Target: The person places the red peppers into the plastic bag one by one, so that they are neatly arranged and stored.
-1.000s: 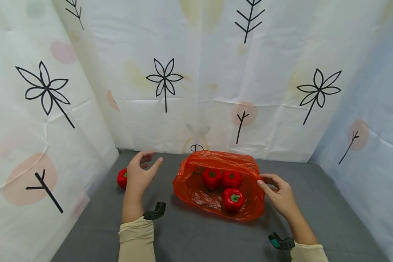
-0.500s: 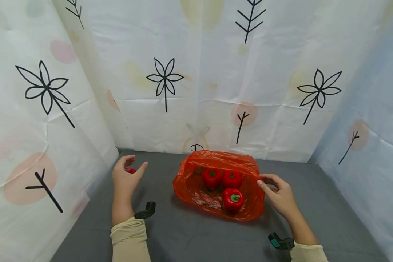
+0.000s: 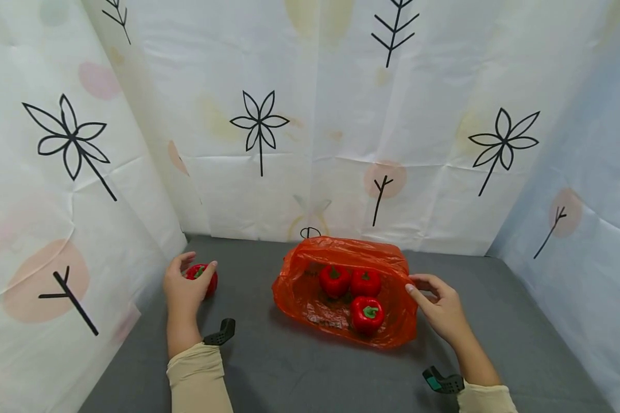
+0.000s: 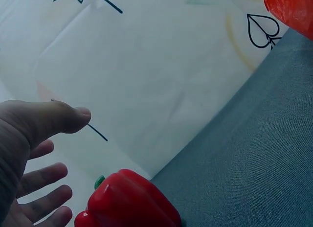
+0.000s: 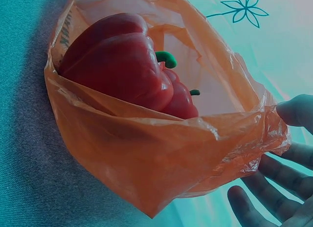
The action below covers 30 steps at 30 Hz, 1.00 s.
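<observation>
On the left of the table, my left hand [image 3: 183, 291] is around a red bell pepper [image 3: 212, 287] with thumb and fingers spread. The left wrist view shows that pepper [image 4: 129, 202] just below the fingertips, its green stem beside them, with a gap between. My right hand [image 3: 446, 310] pinches the right rim of an orange plastic bag [image 3: 351, 248] between thumb and fingers, its mouth facing me. Three red bell peppers lie inside: two at the back, one pepper [image 3: 361, 323] nearer the front. Through the right wrist view, the bag's rim [image 5: 274, 124] bunches at the thumb.
A grey cloth [image 3: 310, 378] covers the table. White patterned curtains [image 3: 310, 115] rise along the back and both sides. Each wrist wears a dark strap mount, such as the left mount [image 3: 221, 332].
My left hand has moved left, from beside the lone pepper to around it, thumb and fingers on either side. The right hand and the bag have stayed in place.
</observation>
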Tool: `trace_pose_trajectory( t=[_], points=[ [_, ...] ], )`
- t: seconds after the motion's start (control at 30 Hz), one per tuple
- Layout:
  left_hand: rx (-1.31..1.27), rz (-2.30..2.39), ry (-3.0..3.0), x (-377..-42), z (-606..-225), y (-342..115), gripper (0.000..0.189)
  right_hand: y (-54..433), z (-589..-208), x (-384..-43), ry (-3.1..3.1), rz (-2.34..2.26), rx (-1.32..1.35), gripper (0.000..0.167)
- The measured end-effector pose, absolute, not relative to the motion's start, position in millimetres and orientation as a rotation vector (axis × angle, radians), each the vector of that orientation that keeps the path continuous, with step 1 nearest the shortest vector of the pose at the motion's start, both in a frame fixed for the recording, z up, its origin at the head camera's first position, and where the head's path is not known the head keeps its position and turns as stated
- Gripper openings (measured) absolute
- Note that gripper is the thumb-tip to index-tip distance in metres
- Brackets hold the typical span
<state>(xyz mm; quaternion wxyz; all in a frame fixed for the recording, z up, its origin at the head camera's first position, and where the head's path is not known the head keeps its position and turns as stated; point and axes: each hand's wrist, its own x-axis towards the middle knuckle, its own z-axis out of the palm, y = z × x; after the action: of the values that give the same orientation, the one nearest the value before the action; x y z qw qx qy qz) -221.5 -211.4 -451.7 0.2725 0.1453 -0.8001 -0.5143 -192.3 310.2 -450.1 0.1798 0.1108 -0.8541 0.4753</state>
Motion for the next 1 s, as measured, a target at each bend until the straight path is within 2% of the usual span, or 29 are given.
trace_pose_trajectory(
  t=[0.33,0.77,1.0],
  points=[
    [0.426,-1.348,-2.208,-218.0,-453.1,-213.9,0.062,309.0,-449.9,-191.4,-2.422,1.34,0.3,0.025],
    [0.568,-1.381,-2.406,-222.7,-468.2,-223.1,0.091,309.5,-450.1,-190.7,-2.426,1.35,0.303,0.024],
    [0.602,-1.365,-2.45,-227.5,-476.5,-224.0,0.096,309.1,-450.6,-191.7,-2.422,1.353,0.301,0.024]
  ],
)
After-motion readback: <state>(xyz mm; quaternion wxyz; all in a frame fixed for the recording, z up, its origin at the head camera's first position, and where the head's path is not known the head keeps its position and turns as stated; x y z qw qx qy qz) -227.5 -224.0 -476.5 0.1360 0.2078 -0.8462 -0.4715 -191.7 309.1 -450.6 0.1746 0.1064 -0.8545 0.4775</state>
